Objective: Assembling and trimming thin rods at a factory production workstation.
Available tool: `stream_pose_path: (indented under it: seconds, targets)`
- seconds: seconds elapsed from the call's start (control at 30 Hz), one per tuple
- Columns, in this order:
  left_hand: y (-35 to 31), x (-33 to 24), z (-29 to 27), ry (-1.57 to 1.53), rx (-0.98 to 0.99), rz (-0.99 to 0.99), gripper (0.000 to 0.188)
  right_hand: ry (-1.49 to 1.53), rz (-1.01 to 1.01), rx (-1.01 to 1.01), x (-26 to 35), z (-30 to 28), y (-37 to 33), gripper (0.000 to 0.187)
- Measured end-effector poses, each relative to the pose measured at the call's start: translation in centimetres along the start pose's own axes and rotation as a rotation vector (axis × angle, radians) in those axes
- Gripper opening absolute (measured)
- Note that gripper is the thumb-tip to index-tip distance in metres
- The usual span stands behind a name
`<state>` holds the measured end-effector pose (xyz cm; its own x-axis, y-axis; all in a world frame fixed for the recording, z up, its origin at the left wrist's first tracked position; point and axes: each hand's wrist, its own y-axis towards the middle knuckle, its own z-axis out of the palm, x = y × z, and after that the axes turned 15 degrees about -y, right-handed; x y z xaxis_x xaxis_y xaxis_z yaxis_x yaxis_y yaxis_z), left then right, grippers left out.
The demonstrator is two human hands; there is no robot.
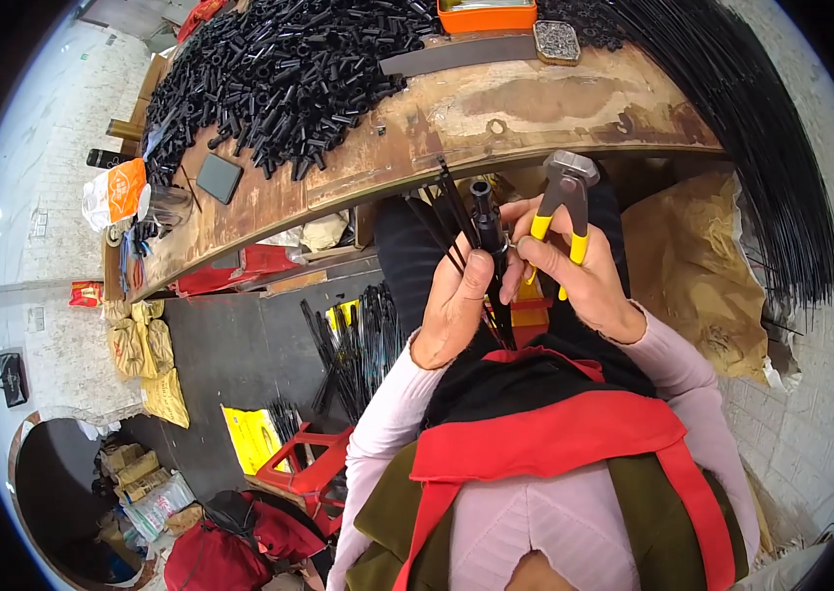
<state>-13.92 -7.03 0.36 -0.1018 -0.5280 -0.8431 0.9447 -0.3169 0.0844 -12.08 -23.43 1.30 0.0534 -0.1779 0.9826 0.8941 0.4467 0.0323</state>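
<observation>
Closed around several thin black rods and a black tubular fitting is my left hand, just in front of the workbench. The fitting stands nearly upright, with its open end facing up. Beside it, my right hand grips pincers with yellow handles and a metal head pointing away from me. The right fingertips also come close to the fitting; whether they touch it I cannot tell. Lower parts of the rods run down between my hands toward my lap.
The wooden workbench carries a heap of black tubular fittings, an orange box, a tin of small metal pieces and a dark flat rectangle. Long black rods hang over its right end. A red stool stands lower left.
</observation>
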Motion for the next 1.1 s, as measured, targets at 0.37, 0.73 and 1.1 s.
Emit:
stream_pose_path:
  seconds: [0.37, 0.73, 1.1]
  targets:
    - [-0.1, -0.1, -0.4, 0.062, 0.029, 0.041, 0.079, -0.032, -0.1, -0.015, -0.4, 0.2, 0.1, 0.018]
    - [-0.2, -0.2, -0.1, 0.045, -0.006, 0.058, 0.072, -0.025, -0.139, -0.01, -1.0, 0.2, 0.3, 0.017]
    - [0.2, 0.4, -0.3, -0.025, 0.005, 0.024, 0.073, -0.507, -0.481, -0.163, -2.1, -1.1, 1.4, 0.017]
